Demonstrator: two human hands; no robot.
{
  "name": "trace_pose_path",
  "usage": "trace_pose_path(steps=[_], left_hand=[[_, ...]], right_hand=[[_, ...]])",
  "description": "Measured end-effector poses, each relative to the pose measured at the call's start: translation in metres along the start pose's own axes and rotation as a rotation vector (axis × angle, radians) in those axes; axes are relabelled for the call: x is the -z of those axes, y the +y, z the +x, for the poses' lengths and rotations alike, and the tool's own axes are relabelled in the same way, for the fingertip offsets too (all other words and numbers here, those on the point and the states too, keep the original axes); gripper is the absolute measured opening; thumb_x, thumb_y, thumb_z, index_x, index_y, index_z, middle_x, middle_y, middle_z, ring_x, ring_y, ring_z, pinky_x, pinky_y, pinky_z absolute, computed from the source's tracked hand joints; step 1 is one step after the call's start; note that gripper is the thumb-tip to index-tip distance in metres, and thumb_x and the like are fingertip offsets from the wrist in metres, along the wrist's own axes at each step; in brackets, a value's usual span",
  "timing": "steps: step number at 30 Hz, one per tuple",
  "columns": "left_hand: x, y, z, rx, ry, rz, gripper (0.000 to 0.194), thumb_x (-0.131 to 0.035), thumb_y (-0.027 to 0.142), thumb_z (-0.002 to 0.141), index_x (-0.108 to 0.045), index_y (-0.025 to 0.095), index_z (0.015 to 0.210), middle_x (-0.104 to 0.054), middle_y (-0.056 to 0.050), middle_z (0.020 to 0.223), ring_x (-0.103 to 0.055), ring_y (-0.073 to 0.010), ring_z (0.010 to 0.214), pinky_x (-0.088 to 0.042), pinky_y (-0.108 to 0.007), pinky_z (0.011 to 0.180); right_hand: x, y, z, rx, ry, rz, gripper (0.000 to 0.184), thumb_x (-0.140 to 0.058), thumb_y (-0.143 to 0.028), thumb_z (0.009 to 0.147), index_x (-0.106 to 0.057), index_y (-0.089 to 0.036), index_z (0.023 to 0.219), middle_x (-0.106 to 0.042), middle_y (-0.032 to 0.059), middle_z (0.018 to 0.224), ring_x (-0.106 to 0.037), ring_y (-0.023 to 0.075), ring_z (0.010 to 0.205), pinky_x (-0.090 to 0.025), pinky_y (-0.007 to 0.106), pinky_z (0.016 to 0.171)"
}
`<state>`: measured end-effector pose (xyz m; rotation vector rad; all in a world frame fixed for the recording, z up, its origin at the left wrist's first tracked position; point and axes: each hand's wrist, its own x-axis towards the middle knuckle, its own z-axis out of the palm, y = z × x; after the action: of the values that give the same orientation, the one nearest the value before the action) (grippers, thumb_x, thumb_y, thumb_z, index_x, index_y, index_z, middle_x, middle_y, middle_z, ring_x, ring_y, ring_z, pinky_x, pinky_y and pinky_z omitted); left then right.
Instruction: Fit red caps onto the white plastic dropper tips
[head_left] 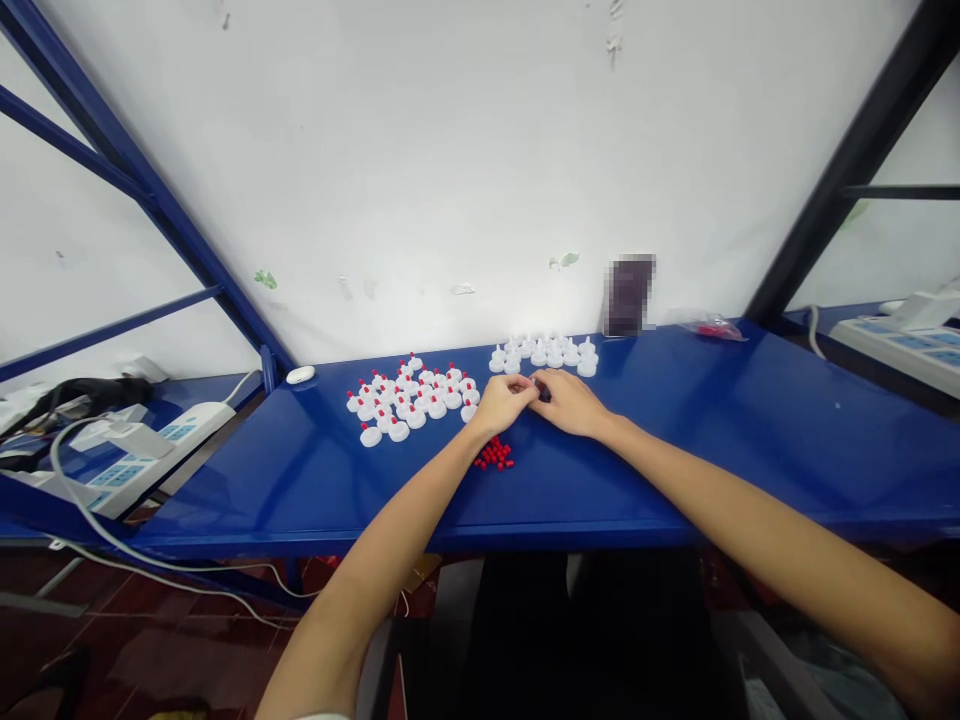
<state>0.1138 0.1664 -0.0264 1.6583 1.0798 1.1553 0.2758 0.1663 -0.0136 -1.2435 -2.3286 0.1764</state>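
- Left hand (504,402) and right hand (574,403) meet at curled fingertips, probably steadying something small; how closed, or on what, I cannot tell.
- Loose red caps (495,456) lie just nearer, likely for short reach.
- Bare nozzle lids (539,356) stand just beyond the hands, red-tipped lids (403,409) to the left, apparently sorted.

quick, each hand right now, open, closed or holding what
Left hand: fingers bent inward; whether it holds anything cannot be told.
Right hand: fingers curled; whether it holds anything cannot be told.
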Motion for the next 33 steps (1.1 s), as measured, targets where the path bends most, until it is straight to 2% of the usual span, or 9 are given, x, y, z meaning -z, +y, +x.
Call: trace_pose_path(steps=[4, 8, 17, 22, 26, 29, 31, 33], left_hand=[[0.006, 0.005, 0.004, 0.098, 0.018, -0.147, 0.017, -0.067, 0.030, 0.067, -0.066, 0.013, 0.068, -0.055, 0.001, 0.061, -0.047, -0.0098, 0.062, -0.036, -0.024, 0.062], [0.014, 0.004, 0.008, 0.115, 0.041, -0.186, 0.021, -0.068, 0.033, 0.067, -0.064, 0.013, 0.067, -0.045, 0.005, 0.054, -0.037, -0.0075, 0.054, -0.027, -0.024, 0.055], [0.041, 0.001, 0.005, 0.113, 0.121, -0.074, 0.019, -0.068, 0.031, 0.066, -0.061, 0.014, 0.071, -0.053, 0.004, 0.057, -0.043, -0.0081, 0.053, -0.031, -0.023, 0.054], [0.042, -0.001, 0.006, 0.083, 0.108, -0.042, 0.018, -0.068, 0.030, 0.067, -0.060, 0.015, 0.072, -0.066, -0.001, 0.070, -0.056, -0.0105, 0.059, -0.043, -0.025, 0.063], [0.052, 0.001, 0.008, 0.059, 0.163, -0.022, 0.017, -0.069, 0.029, 0.067, -0.064, 0.015, 0.074, -0.073, -0.008, 0.093, -0.066, -0.0176, 0.085, -0.048, -0.028, 0.079], [0.063, 0.002, 0.008, 0.061, 0.205, -0.021, 0.017, -0.070, 0.029, 0.067, -0.065, 0.015, 0.073, -0.072, -0.011, 0.106, -0.065, -0.0223, 0.102, -0.047, -0.030, 0.088], [0.067, 0.000, 0.007, 0.041, 0.229, -0.017, 0.017, -0.071, 0.030, 0.067, -0.064, 0.015, 0.073, -0.072, -0.011, 0.106, -0.066, -0.0226, 0.101, -0.047, -0.031, 0.087], [0.066, -0.002, 0.006, -0.003, 0.245, -0.008, 0.018, -0.069, 0.031, 0.069, -0.063, 0.015, 0.074, -0.073, -0.009, 0.097, -0.068, -0.0199, 0.089, -0.048, -0.030, 0.082]], right_hand=[[0.001, -0.003, 0.000, 0.004, -0.002, -0.012, 0.015, -0.054, -0.034, 0.087, -0.059, -0.020, 0.088, -0.065, 0.0051, 0.086, -0.058, 0.0201, 0.082, -0.039, 0.029, 0.071], [0.002, -0.004, 0.001, 0.006, -0.002, 0.000, 0.014, -0.054, -0.032, 0.087, -0.061, -0.020, 0.090, -0.066, 0.0049, 0.086, -0.059, 0.0197, 0.082, -0.040, 0.029, 0.071], [0.000, 0.000, 0.001, -0.004, -0.013, 0.037, 0.022, -0.054, -0.035, 0.088, -0.064, -0.020, 0.101, -0.066, 0.0060, 0.092, -0.059, 0.0198, 0.085, -0.041, 0.029, 0.074], [0.002, -0.002, 0.000, 0.004, -0.028, 0.056, 0.022, -0.054, -0.034, 0.088, -0.064, -0.019, 0.100, -0.065, 0.0058, 0.092, -0.059, 0.0194, 0.084, -0.042, 0.029, 0.075], [0.003, -0.002, 0.000, 0.007, -0.031, 0.051, 0.021, -0.055, -0.034, 0.088, -0.064, -0.020, 0.100, -0.065, 0.0056, 0.091, -0.059, 0.0194, 0.085, -0.042, 0.029, 0.076], [0.003, -0.001, -0.001, 0.012, -0.034, 0.058, 0.019, -0.055, -0.032, 0.088, -0.064, -0.020, 0.099, -0.066, 0.0055, 0.092, -0.060, 0.0192, 0.085, -0.041, 0.028, 0.075], [0.003, -0.001, -0.001, 0.020, -0.038, 0.069, 0.019, -0.056, -0.032, 0.088, -0.064, -0.020, 0.099, -0.066, 0.0055, 0.092, -0.060, 0.0192, 0.085, -0.041, 0.028, 0.075], [0.003, -0.001, -0.001, 0.030, -0.043, 0.092, 0.020, -0.055, -0.034, 0.089, -0.064, -0.019, 0.100, -0.066, 0.0055, 0.091, -0.059, 0.0191, 0.084, -0.040, 0.028, 0.073]])
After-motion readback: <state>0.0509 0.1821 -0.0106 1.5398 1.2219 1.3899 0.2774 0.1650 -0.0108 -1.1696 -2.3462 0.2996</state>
